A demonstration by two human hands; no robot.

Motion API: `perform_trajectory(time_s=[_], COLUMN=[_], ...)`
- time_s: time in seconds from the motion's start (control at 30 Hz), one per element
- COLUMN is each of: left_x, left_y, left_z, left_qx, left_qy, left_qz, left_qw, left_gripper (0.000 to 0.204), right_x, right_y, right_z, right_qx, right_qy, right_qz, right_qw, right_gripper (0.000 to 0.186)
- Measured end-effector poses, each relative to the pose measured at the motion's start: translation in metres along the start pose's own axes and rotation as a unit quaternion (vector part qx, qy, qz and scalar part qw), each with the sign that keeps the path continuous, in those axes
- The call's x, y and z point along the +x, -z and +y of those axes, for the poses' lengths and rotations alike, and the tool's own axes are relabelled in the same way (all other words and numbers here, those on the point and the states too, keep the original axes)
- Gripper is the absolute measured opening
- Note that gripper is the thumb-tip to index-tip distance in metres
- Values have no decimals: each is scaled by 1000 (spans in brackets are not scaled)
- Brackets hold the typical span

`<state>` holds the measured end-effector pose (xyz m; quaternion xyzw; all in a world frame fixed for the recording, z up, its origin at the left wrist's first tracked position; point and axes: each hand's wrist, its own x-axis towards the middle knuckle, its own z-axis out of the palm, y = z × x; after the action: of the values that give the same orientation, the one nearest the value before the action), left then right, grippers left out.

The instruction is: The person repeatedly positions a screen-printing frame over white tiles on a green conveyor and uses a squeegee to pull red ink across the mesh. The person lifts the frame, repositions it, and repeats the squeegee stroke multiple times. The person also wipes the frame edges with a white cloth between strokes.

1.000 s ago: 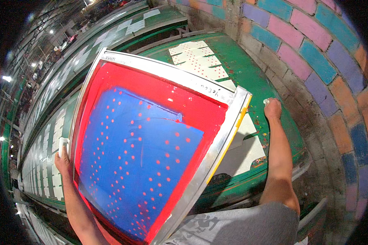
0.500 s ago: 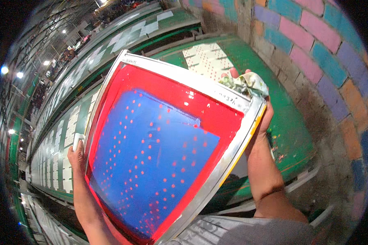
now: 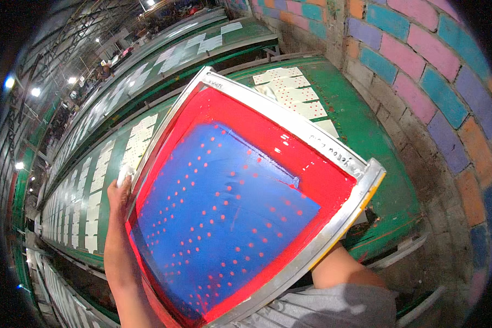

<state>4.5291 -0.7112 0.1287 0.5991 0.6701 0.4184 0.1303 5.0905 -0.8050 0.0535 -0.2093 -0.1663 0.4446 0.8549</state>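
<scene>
A silk-screen printing frame is held up tilted in front of me, with a pale metal border, red edging and a blue mesh panel dotted in red. My left hand is closed at its left edge. A small white object, its kind unclear, shows at that hand's fingers. The right forearm passes behind the frame's lower right side, which hides my right hand. Part of a pale crumpled cloth peeks out past the far edge; what holds it is hidden.
Beneath the frame stretches a long green printing table, bearing cream pieces printed with small red dots. Further tables with rows of pale pieces run off to the left. A painted block wall closes the right side.
My right hand, with the cloth, has left the frame's upper right corner and gone behind the frame. The frame has shifted rightward in view, and the left hand with it.
</scene>
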Motion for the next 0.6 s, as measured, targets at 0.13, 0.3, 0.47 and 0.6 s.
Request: perform_trajectory(time_s=[0.13, 0.3, 0.47, 0.6], left_x=[9, 22, 29, 29], left_y=[-21, -34, -43, -48], left_z=[6, 0, -5, -19], left_qx=[-15, -45, 14, -33], left_qy=[23, 14, 32, 45], left_qz=[-28, -36, -45, -63], left_qw=[999, 998, 998, 996], left_gripper=[40, 43, 47, 46], right_x=[29, 52, 55, 47], right_y=[14, 23, 28, 31], right_z=[29, 52, 58, 56], right_qx=[-68, -113, -130, -135], right_qy=[19, 30, 33, 40], right_qz=[45, 76, 88, 97], right_qw=[996, 990, 987, 985], right_gripper=[75, 76, 77, 78])
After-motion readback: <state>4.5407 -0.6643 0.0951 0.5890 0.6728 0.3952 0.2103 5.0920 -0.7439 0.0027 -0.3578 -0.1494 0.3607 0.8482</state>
